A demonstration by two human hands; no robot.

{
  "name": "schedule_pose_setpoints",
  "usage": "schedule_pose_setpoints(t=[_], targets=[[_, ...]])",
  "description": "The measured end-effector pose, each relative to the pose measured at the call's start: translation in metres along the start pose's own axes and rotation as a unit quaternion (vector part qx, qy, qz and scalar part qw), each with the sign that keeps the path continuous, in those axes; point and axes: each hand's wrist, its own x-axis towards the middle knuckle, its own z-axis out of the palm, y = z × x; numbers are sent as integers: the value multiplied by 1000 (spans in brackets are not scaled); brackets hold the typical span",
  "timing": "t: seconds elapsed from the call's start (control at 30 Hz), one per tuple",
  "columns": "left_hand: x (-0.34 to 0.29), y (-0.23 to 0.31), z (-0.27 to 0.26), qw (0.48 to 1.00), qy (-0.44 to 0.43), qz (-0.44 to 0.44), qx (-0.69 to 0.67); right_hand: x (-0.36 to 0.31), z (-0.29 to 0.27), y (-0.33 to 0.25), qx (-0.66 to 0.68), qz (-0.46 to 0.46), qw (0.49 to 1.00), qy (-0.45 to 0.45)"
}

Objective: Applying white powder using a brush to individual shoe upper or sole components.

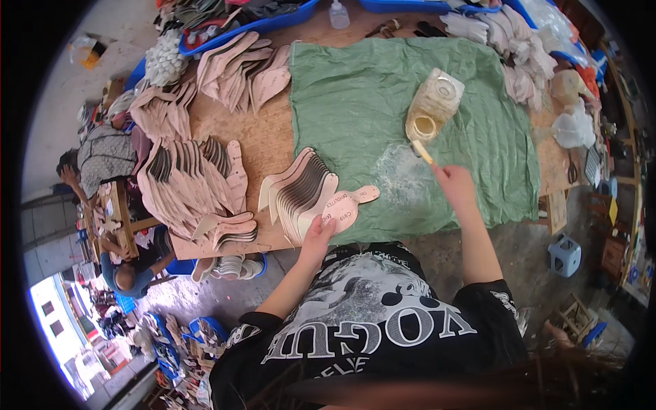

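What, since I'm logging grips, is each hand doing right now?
Left hand: closed, holding a flat pink piece.
Right hand: closed, holding a yellow-handled tool.

Left hand (316, 238) has a pinkish sole-shaped piece (342, 210) pinched by its edge, right next to a fanned-out stack (295, 191). Right hand (454, 186) grips a yellowish stick (424, 153), far end by the mouth of a grubby plastic container (429, 106) on a wrinkly green sheet (342, 96).

The person wears a black short-sleeved T-shirt (369, 314) with grey-and-white chest print (355, 277), large pale lettering (372, 335) and white-marked sleeves (486, 301).
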Motion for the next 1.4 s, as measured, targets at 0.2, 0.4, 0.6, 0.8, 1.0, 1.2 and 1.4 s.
schedule_pose_setpoints(t=[0.2, 0.4, 0.6, 0.8, 1.0, 1.2, 1.4], targets=[[8, -7, -9, 996, 2, -86, 27, -105, 75, -8, 250, -19, 964, -92], [13, -10, -21, 991, -12, -130, 35, -139, 116, -37, 229, -34, 969, -87], [22, -6, -32, 989, -38, -138, 42, -131, 116, -18, 116, 21, 993, -11], [24, -11, -40, 915, -45, 90, 392, -89, 61, -14, 135, 52, 989, 11], [13, 4, -30, 860, -11, 143, 489, 13, -17, -22, 7, 69, 997, -34], [14, 12, -33, 792, 37, 161, 588, 86, -22, -20, -104, 59, 993, -5], [-9, 34, -27, 897, 36, -112, 425, 94, -48, -39, -120, 67, 980, -144]])
